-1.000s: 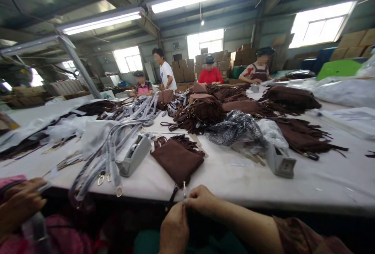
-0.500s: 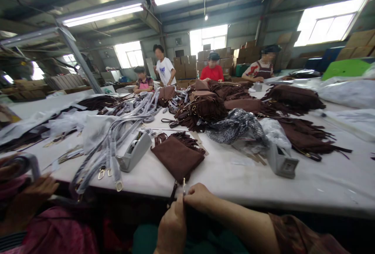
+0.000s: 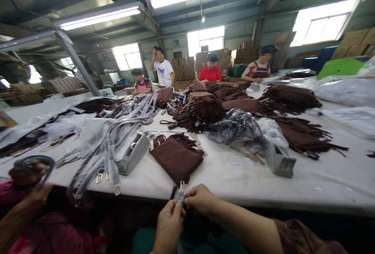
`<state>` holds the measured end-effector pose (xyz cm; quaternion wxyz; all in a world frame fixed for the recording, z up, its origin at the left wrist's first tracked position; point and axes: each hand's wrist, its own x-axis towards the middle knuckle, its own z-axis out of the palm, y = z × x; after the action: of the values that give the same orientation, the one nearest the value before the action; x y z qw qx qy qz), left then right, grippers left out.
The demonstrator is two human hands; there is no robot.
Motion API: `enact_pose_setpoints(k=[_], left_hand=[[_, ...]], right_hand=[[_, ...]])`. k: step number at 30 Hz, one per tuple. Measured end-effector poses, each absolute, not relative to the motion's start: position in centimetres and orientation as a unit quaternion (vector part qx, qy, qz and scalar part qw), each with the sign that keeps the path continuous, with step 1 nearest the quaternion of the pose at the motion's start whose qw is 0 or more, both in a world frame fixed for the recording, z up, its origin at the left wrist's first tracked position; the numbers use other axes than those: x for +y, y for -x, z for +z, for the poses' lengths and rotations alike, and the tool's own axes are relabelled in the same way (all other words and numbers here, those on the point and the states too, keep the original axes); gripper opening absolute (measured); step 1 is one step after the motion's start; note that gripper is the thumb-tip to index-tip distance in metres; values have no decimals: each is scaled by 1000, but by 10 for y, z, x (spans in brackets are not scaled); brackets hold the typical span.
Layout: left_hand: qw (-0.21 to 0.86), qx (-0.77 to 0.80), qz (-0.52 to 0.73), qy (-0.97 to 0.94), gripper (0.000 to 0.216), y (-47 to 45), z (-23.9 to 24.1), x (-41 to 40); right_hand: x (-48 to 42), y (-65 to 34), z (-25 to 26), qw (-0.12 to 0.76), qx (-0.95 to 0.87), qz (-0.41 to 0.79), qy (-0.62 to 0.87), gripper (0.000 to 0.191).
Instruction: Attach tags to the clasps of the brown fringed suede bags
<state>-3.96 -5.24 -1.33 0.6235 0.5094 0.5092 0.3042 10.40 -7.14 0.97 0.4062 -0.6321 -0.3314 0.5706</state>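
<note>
A dark brown suede-look fringed bag (image 3: 175,158) lies at the table's front edge, one corner toward me. A gold-coloured metal clasp (image 3: 182,185) shows at that corner, with clear plastic wrap (image 3: 181,196) just below it. My left hand (image 3: 170,222) pinches the plastic wrap from below, thumb on top. From the right, my right hand (image 3: 200,199) is closed on the same wrap with its fingertips. What lies inside the plastic is too small to make out. A dark strap end (image 3: 174,191) hangs beside the clasp.
Grey tape dispensers (image 3: 134,154) stand left and right of the bag. Plastic-wrapped straps (image 3: 109,140) lie left; brown fringed bags (image 3: 205,107) are heaped behind. A neighbour's hand (image 3: 29,207) is at far left with a coiled strap (image 3: 35,162). Several people sit or stand across the table.
My left hand has shifted slightly down and left, showing more of the plastic between my hands. The neighbour's coiled strap has moved. The standing person has raised a hand to the head.
</note>
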Motion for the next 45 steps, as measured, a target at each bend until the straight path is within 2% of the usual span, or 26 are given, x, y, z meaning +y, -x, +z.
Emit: enact_pose_setpoints(k=[4, 9, 14, 21, 27, 31, 38, 42, 45], left_hand=[[709, 470, 331, -409, 42, 40, -8, -53], [801, 437, 301, -278, 31, 45, -3, -54], [866, 410, 254, -132, 15, 46, -6, -55], [954, 231, 180, -65, 22, 45, -12, -56], [967, 138, 209, -40, 22, 39, -13, -63], [967, 117, 221, -42, 24, 38, -9, -65], [969, 114, 180, -125, 29, 35, -12, -62], [965, 140, 170, -143, 33, 27, -25, -63], [921, 276, 147, -232, 40, 26, -29, -65]], right_hand=[[-73, -97, 5, 492, -283, 619, 543, 9], [-76, -93, -9, 555, -285, 606, 494, 20], [-74, -96, -19, 570, -263, 631, 457, 31], [-66, -96, -29, 540, -283, 704, 365, 45], [-57, -96, -36, 552, -250, 740, 293, 47], [-57, -94, -34, 547, -234, 768, 237, 42], [-59, -99, -47, 522, -218, 802, 189, 34], [-58, -99, -49, 522, -219, 790, 235, 28], [-64, -98, -46, 520, -214, 738, 373, 23]])
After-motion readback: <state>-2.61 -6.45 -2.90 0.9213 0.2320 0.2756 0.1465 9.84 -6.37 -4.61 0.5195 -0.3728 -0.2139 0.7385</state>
